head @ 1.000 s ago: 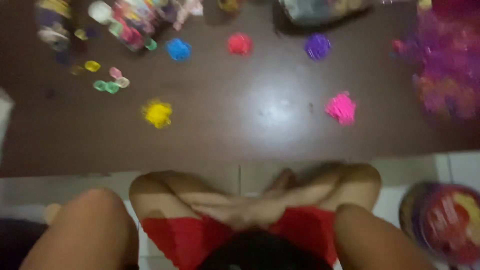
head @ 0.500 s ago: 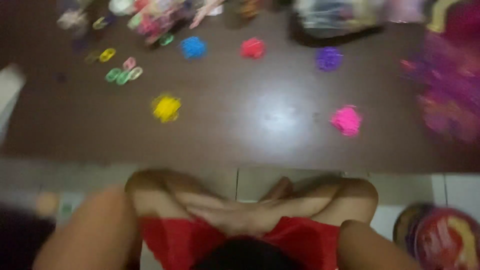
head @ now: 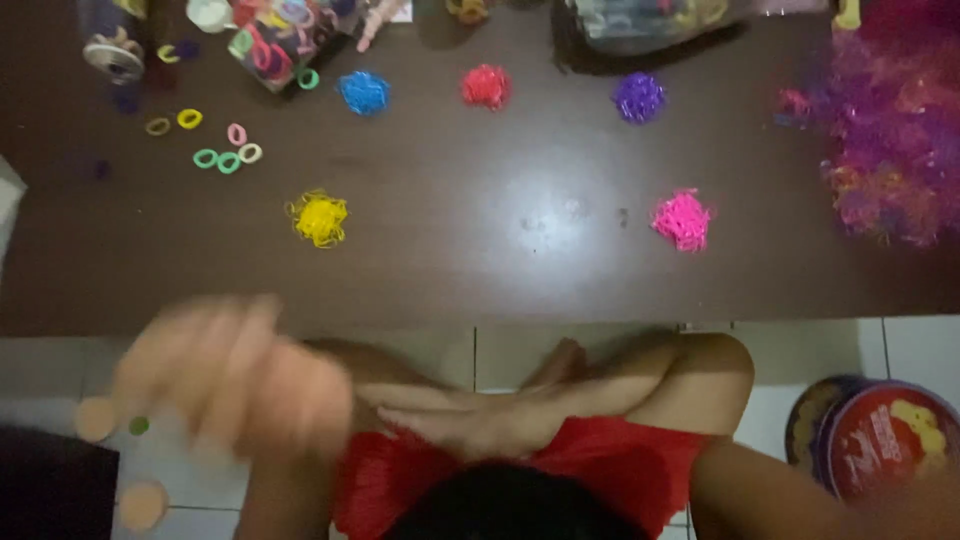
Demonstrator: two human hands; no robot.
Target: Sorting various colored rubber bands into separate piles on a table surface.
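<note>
My left hand (head: 225, 375) is raised in front of my left knee, blurred by motion, fingers apart and nothing visible in it. It hovers just short of the near edge of the dark brown table (head: 480, 270). The closest thing on the table is a yellow pile of small rubber bands (head: 320, 217). More piles lie farther off: pink (head: 682, 219), blue (head: 363, 92), red (head: 485, 86) and purple (head: 638, 97). Only my right forearm (head: 760, 495) shows at the bottom right; its hand is outside the picture. My legs are crossed under the table edge.
A big mixed purple and pink heap of bands (head: 890, 140) fills the table's right end. Several small coloured rings (head: 225, 158) and a tipped clear jar (head: 275, 40) sit at the back left. A round red tin (head: 880, 435) stands on the tiled floor at right.
My left hand has risen from beside my left knee into view, moving fast and blurred. The view has steadied and sharpened; the piles on the table have not moved.
</note>
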